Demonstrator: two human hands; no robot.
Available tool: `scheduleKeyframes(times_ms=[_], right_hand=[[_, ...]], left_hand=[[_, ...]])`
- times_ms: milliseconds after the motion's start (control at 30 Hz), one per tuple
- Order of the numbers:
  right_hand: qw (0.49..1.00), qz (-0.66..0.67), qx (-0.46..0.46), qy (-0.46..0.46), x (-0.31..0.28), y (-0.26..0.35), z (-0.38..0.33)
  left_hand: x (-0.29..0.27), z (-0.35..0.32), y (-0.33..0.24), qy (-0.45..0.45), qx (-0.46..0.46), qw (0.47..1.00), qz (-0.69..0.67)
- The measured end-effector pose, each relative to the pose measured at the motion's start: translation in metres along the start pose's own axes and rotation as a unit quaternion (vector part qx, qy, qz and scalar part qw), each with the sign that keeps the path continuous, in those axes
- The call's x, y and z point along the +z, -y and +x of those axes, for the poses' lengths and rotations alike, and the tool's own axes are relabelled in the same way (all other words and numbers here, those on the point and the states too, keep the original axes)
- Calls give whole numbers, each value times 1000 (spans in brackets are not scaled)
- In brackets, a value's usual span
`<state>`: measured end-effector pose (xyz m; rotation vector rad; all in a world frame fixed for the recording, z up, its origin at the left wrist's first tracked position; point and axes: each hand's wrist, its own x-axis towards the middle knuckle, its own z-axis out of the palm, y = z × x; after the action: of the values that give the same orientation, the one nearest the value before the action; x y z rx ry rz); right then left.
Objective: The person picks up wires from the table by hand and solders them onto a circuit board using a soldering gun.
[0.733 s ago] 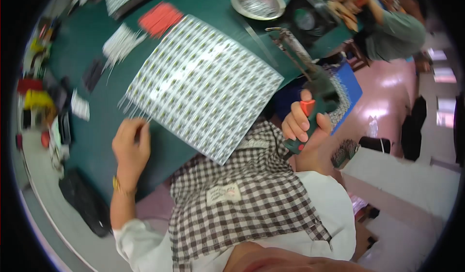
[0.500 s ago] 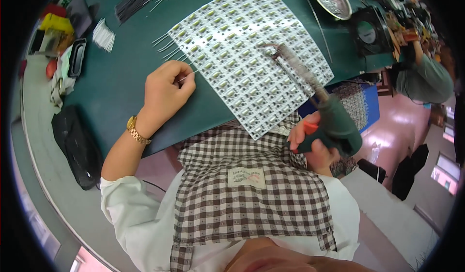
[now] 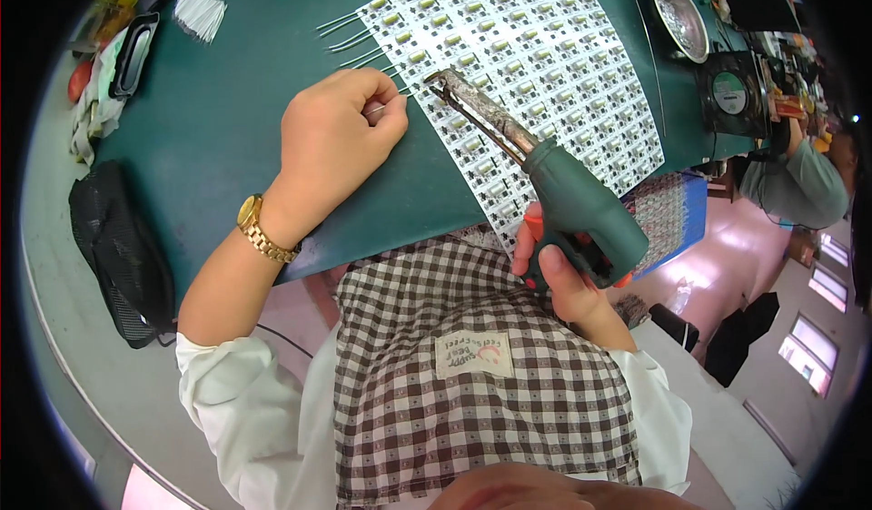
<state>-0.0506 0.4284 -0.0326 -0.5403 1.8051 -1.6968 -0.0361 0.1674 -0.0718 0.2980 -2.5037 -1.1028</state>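
A white panel of circuit boards (image 3: 545,65), dotted with rows of small parts, lies on the green table. Several thin wires (image 3: 343,23) stick out from its left edge. My left hand (image 3: 336,138) pinches one thin wire (image 3: 398,98) at that same edge. Gripped in my right hand (image 3: 570,283) is a dark green soldering gun (image 3: 590,210) with a red trigger. Its blackened tip hovers over or touches the panel near the pinched wire; I cannot tell which.
White wires (image 3: 200,6) lie in a bundle at the far left. A black mesh bag (image 3: 116,256) is by the table's left edge. At the right are a metal bowl (image 3: 679,19), a black fan (image 3: 729,92) and a blue tray (image 3: 694,210). Another person's sleeve (image 3: 795,183) shows beyond.
The soldering gun has moved left across the panel, its tip now near the left edge beside my left hand. The left hand keeps its pinch. The whole view has shifted a little.
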Motion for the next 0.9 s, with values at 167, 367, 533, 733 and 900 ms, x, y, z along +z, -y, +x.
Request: scheduleKeyframes(times_ms=[167,367,533,733,900], right_hand=[[995,-84,50,-1,7,9,-2],[997,-67,50,0,11,13,0],[993,-89,81,-6,15,15,1],[993,-99,60,1,15,16,0],[995,-83,60,-3,14,11,-2]], left_hand=[[-1,0,-1,-14,15,1000,14],[-7,-1,1,-8,34,999,29],[-9,-1,2,-7,33,999,35],[-12,-1,2,-5,37,999,30],[-9,0,1,-9,51,998,34]])
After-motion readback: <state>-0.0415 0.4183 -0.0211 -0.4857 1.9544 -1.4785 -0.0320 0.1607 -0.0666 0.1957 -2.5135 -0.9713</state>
